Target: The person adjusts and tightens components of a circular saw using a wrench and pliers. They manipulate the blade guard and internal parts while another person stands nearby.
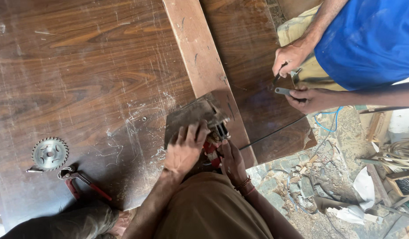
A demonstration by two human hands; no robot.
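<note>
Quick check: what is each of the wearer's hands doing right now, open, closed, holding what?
Left hand: fingers spread, pressed flat on the metal base plate of a power tool.
Right hand: closed around the tool's red part.

The left hand (183, 150) lay flat in the lower middle of the frame, palm down, fingers spread and pointing up. The right hand (231, 161) was just beside it, fingers curled closed in a grip, wrist bent, both forearms coming from the bottom edge.
</note>
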